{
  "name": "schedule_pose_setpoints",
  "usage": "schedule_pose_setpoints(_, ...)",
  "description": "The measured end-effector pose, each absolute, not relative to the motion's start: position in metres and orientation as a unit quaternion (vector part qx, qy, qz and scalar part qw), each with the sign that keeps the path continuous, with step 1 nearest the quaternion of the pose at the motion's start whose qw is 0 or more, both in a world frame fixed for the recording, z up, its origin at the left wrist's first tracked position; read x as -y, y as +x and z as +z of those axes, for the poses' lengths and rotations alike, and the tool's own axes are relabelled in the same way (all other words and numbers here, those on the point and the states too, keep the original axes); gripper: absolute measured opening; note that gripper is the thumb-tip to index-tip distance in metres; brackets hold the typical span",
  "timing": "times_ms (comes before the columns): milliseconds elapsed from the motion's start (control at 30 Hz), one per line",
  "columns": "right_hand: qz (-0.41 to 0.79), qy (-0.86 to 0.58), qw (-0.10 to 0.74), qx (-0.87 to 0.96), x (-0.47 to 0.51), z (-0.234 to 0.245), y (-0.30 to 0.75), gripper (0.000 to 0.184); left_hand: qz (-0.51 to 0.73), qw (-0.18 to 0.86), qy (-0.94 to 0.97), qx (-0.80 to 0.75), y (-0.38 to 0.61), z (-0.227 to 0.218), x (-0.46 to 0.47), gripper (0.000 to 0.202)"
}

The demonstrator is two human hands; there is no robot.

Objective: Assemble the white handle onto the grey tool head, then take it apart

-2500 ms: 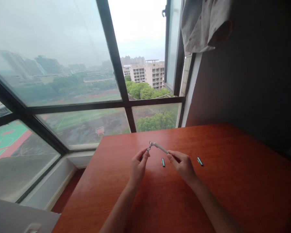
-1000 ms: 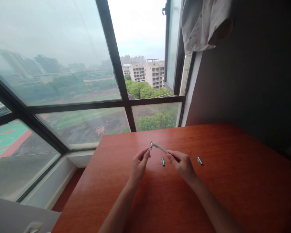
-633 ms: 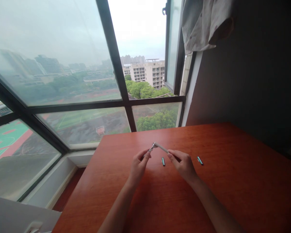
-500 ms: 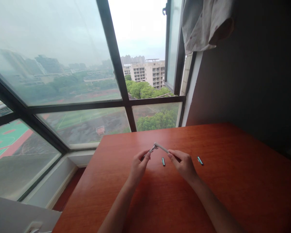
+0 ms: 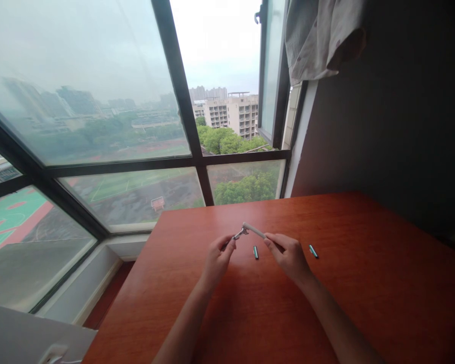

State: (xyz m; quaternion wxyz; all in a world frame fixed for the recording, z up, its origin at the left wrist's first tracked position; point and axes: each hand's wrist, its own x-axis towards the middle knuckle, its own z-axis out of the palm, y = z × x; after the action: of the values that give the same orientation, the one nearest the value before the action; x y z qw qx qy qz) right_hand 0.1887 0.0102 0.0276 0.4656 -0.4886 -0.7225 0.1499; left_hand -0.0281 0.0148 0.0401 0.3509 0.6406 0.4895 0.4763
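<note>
Watching the head view, I see the left hand (image 5: 218, 255) pinching a metal tool (image 5: 240, 234) and the right hand (image 5: 289, 254) a pale stick (image 5: 255, 230), tips close together between them; one green clip (image 5: 255, 252) lies left of the right hand, another clip (image 5: 313, 251) right.

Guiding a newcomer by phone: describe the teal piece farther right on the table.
At the reddish-brown table by the window, find the right hand. Just right of it lies a small, slim teal-and-black piece; its lookalike lies left of that hand.
</note>
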Motion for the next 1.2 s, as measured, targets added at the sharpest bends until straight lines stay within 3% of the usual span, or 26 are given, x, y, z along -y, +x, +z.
schedule_pose_setpoints(1200,0.156,-0.484,0.477,0.717,-0.0108,0.0298,0.1925,0.021,0.473,0.331,0.65,-0.495,-0.0265,0.0398,-0.0133,0.03)
